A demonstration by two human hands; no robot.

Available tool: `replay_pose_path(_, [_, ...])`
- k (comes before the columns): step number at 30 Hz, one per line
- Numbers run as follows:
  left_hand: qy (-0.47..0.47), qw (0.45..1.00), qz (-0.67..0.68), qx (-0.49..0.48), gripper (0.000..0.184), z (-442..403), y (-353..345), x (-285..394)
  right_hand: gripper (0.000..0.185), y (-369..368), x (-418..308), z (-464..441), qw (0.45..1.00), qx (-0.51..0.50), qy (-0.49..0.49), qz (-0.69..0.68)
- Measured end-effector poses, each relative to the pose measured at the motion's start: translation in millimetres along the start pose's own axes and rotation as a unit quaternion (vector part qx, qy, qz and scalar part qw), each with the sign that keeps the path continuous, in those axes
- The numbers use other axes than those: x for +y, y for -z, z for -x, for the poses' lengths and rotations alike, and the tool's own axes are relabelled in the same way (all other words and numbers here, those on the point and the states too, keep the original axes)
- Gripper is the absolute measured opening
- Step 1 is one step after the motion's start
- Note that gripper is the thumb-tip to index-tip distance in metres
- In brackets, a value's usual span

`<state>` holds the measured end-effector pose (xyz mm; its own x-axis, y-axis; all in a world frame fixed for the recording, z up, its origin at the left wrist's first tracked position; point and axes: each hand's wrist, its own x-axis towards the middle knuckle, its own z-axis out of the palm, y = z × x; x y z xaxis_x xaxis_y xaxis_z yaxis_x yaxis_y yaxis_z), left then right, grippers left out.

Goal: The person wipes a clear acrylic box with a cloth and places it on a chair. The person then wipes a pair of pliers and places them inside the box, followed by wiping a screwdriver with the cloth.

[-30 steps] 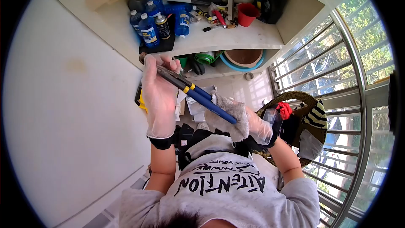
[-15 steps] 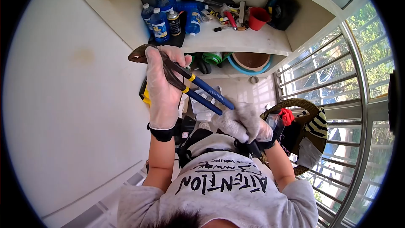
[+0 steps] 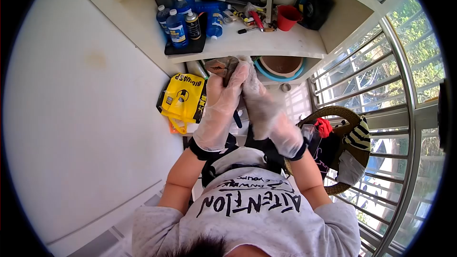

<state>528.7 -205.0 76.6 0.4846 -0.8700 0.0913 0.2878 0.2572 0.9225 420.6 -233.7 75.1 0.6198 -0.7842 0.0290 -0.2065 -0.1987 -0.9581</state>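
My left hand [image 3: 223, 97], in a clear plastic glove, is closed around the neck of large pliers [image 3: 218, 68]. The dark, rusty-looking jaws with a toothed inner edge point up and left, near the lower shelf. One blue handle end [image 3: 237, 120] shows below between my hands; the rest is hidden. My right hand [image 3: 281, 131], also gloved, grips a grey-white cloth [image 3: 257, 100]. The cloth reaches up against the pliers' head, and its lower part is blurred by motion.
Blue bottles [image 3: 177, 31], loose tools [image 3: 257, 19] and a red pot [image 3: 287, 17] stand on the shelf. Below it are basins [image 3: 281, 66]. A yellow bag [image 3: 183, 97] lies left; a wicker basket [image 3: 342, 109] with cloths stands right, beside the barred window.
My right hand has brought the cloth up from the handle ends to the pliers' head. My left hand has moved right and turned the pliers, uncovering the yellow bag.
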Motion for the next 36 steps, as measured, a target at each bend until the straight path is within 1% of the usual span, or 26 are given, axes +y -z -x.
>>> replay_pose_path(1, [0.021,0.999,0.033,0.018,0.027,2.7,-3.6,0.1,0.042,-13.0,14.1,8.6,0.971,0.054,0.067,-0.224])
replay_pose_path(2, [0.048,0.999,0.008,0.021,0.029,-0.5,-2.1,-3.4,0.042,-20.6,28.1,3.1,0.971,0.054,0.067,-0.224])
replay_pose_path(3, [0.049,0.998,0.008,0.023,0.029,2.7,-2.6,0.9,0.039,-26.7,42.5,-4.1,0.979,0.075,0.090,-0.167])
replay_pose_path(4, [0.088,0.995,0.022,0.042,0.032,6.8,-4.4,9.3,0.037,-29.7,48.5,-7.7,0.983,0.096,0.114,-0.111])
replay_pose_path(5, [0.126,0.990,0.034,0.059,0.036,8.6,-5.1,14.4,0.037,-31.0,50.3,-7.3,0.982,0.097,0.114,-0.113])
replay_pose_path(6, [0.089,0.991,0.045,0.088,0.032,8.5,-7.6,8.0,0.034,-31.4,50.6,-7.1,0.987,0.088,0.120,-0.066])
replay_pose_path(8, [0.068,0.991,0.068,0.089,0.029,3.0,1.1,-1.3,0.030,-27.0,42.7,0.1,0.988,0.085,0.125,0.039])
replay_pose_path(9, [0.049,0.990,0.092,0.097,0.027,1.8,4.7,-3.5,0.030,-25.6,43.7,2.8,0.988,0.087,0.122,0.042])
replay_pose_path(10, [0.029,0.991,0.111,0.063,0.027,1.8,7.5,-3.1,0.030,-25.8,45.8,5.1,0.987,0.084,0.125,0.051])
replay_pose_path(13, [-0.011,0.992,0.107,0.060,0.030,2.5,4.2,-10.2,0.028,-22.3,63.2,8.7,0.988,0.071,0.122,0.063])
replay_pose_path(14, [0.000,0.992,0.107,0.072,0.034,1.9,4.7,-7.8,0.027,-17.8,65.7,13.5,0.985,0.070,0.115,0.106])
replay_pose_path(15, [-0.022,0.987,0.125,0.102,0.034,-3.4,8.1,-11.0,0.026,-13.3,67.9,17.5,0.981,0.068,0.107,0.149])
replay_pose_path(17, [-0.012,0.986,0.138,0.087,0.037,-5.8,11.9,-10.3,0.025,-5.7,66.4,23.2,0.980,0.052,0.110,0.156])
replay_pose_path(20, [-0.060,0.983,0.155,0.078,0.036,-6.8,12.5,-17.6,0.023,0.5,63.2,28.5,0.979,0.058,0.114,0.161])
replay_pose_path(21, [-0.059,0.983,0.156,0.078,0.036,-10.7,15.6,-16.2,0.023,4.2,64.1,30.4,0.979,0.058,0.113,0.162])
replay_pose_path(23, [-0.043,0.958,0.236,0.155,0.035,-18.1,24.7,-8.8,0.019,11.6,62.1,38.7,0.987,0.021,0.070,0.142])
replay_pose_path(24, [-0.016,0.954,0.250,0.164,0.035,-18.8,26.3,-3.7,0.018,11.5,56.5,42.5,0.986,0.004,0.068,0.150])
replay_pose_path(25, [-0.034,0.956,0.256,0.136,0.036,-19.4,34.3,-7.0,0.018,12.4,50.3,44.3,0.986,0.004,0.068,0.151])
replay_pose_path(27, [-0.071,0.958,0.244,0.136,0.038,-16.0,40.6,-4.8,0.021,15.2,41.1,43.9,0.997,-0.050,0.047,0.042])
replay_pose_path(28, [-0.055,0.959,0.247,0.129,0.039,-14.7,45.9,-2.5,0.026,11.7,47.5,43.0,0.996,-0.077,0.043,-0.005])
replay_pose_path(29, [-0.065,0.961,0.235,0.127,0.038,-12.1,44.7,4.7,0.026,10.2,47.4,44.7,0.996,-0.076,0.040,-0.004])
replay_pose_path(31, [-0.060,0.957,0.253,0.128,0.037,-12.0,53.8,6.0,0.031,7.0,44.6,46.4,0.977,-0.120,-0.046,-0.173])
replay_pose_path(32, [-0.060,0.957,0.252,0.127,0.037,-11.1,56.4,6.0,0.036,10.3,34.3,47.2,0.947,-0.142,-0.101,-0.269])
replay_pose_path(33, [-0.058,0.953,0.271,0.122,0.037,-9.7,58.9,6.1,0.036,11.7,28.8,47.9,0.947,-0.143,-0.100,-0.269])
replay_pose_path(35, [-0.058,0.949,0.288,0.119,0.036,-8.4,60.5,7.0,0.037,12.9,23.2,49.8,0.911,-0.161,-0.150,-0.350])
replay_pose_path(36, [-0.059,0.948,0.281,0.137,0.035,-7.6,59.8,7.1,0.037,13.4,26.7,49.7,0.910,-0.163,-0.151,-0.351])
